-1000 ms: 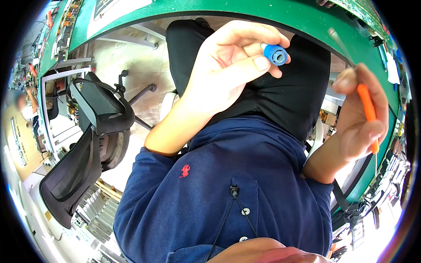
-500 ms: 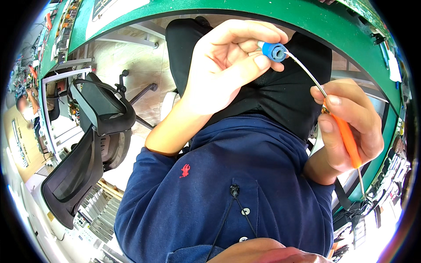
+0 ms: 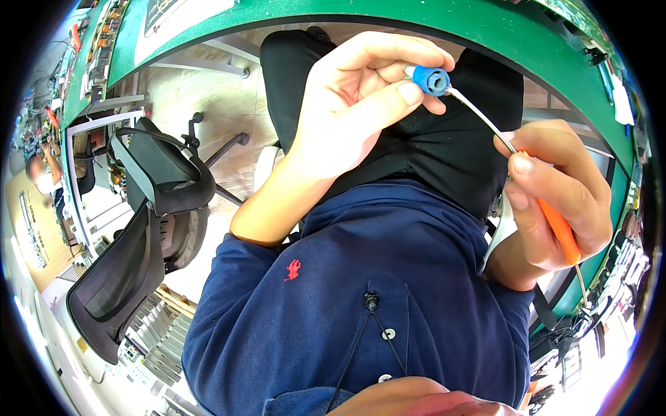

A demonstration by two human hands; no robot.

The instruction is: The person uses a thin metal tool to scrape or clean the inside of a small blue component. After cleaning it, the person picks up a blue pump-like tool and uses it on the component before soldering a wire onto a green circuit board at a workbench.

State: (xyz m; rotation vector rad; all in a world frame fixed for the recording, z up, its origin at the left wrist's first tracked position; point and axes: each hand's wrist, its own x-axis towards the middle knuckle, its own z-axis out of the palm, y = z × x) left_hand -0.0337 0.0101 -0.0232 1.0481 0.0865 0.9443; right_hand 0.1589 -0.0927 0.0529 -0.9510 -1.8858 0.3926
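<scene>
Near the desk's edge, my left hand (image 3: 354, 104) pinches a small blue cylindrical part (image 3: 433, 81) between thumb and fingers. The part has a hollow greyish centre turned outward, and a short whitish piece shows at its other side. My right hand (image 3: 555, 191) grips an orange-handled pick (image 3: 560, 232). Its thin metal shaft (image 3: 479, 113) bends toward the blue part, and a second thin metal end sticks out below the handle. The pick's tip is at the right rim of the blue part; whether it reaches inside I cannot tell.
A green-topped desk (image 3: 388, 15) curves across the far side, with boards and small parts at its ends. A black mesh office chair (image 3: 156, 187) stands at the left on the tiled floor. Farther left, another person (image 3: 45, 173) sits by a bench. Dark cables (image 3: 555, 350) hang at lower right.
My right hand has moved slightly right and down along with the pick. The blue part has shifted slightly left in my left hand.
</scene>
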